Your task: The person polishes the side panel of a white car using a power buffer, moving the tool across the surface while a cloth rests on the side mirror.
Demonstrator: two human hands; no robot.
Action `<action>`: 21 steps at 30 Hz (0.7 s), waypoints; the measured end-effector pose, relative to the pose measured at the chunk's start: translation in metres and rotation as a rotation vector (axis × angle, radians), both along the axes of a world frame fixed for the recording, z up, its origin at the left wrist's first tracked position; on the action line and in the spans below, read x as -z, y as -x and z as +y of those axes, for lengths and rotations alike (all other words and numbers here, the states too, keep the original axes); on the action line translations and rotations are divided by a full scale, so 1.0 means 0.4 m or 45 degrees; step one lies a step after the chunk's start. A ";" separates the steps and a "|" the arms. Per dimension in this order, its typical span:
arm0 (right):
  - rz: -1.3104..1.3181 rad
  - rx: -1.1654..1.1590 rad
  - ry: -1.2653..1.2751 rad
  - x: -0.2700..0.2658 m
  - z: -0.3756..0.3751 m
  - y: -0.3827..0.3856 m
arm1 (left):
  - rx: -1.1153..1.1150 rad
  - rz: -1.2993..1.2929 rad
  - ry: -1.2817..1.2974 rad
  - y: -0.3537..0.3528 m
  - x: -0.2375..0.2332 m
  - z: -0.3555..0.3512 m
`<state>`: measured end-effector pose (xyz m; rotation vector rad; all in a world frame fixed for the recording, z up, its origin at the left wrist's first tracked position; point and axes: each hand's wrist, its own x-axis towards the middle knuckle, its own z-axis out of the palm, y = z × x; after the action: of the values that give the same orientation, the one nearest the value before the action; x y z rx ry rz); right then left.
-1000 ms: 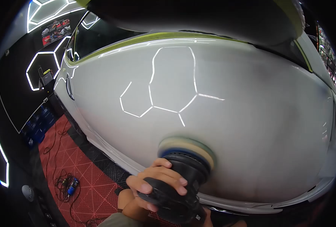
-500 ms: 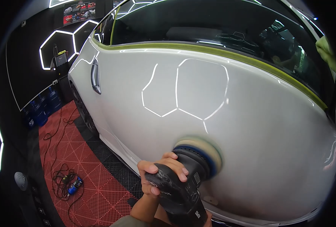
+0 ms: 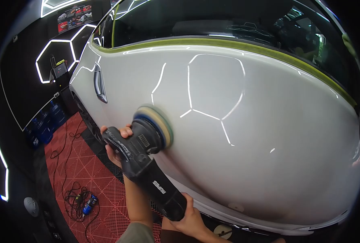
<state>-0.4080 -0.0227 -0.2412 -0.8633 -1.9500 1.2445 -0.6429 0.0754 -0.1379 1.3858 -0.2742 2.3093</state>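
A black car polisher [image 3: 155, 174] lies slanted across my view, its round foam pad [image 3: 166, 128] against the white car door [image 3: 244, 170]. The pad's blue and yellow edge is blurred. My left hand [image 3: 114, 150] is closed around the polisher's head, fingers partly hidden behind it. At the rear end of the body, my right hand [image 3: 190, 218] wraps round the grip. Left of the pad is the door handle [image 3: 100, 84]. Yellow-green masking tape [image 3: 180, 42] runs along the window's lower edge.
On the red floor tiles [image 3: 70, 170], a dark cable [image 3: 72, 198] lies coiled beside a blue bottle-like object [image 3: 89, 204]. Blue water jugs [image 3: 46, 121] stand by the wall. A round pale disc [image 3: 222, 231] is under the door's lower edge.
The polisher has moved left and up across the door, toward the door handle, with both hands on it. More of its body and my right hand now show. The view has shifted slightly.
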 end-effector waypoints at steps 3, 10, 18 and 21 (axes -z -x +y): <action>-0.125 -0.020 -0.053 -0.045 0.016 0.043 | 0.014 0.029 -0.030 0.067 -0.024 0.019; -0.023 -0.121 0.060 -0.104 -0.022 -0.059 | 0.032 0.107 0.052 -0.009 -0.077 0.002; 0.075 -0.088 0.128 -0.101 -0.131 -0.381 | 0.000 0.175 0.066 -0.383 -0.127 -0.062; 0.313 0.062 0.285 -0.110 -0.183 -0.481 | 0.025 0.155 0.086 -0.512 -0.146 -0.080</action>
<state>-0.2154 -0.0958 -0.1974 -0.8179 -1.6096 1.4842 -0.4380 0.0435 -0.0796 1.4762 -0.1704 2.1876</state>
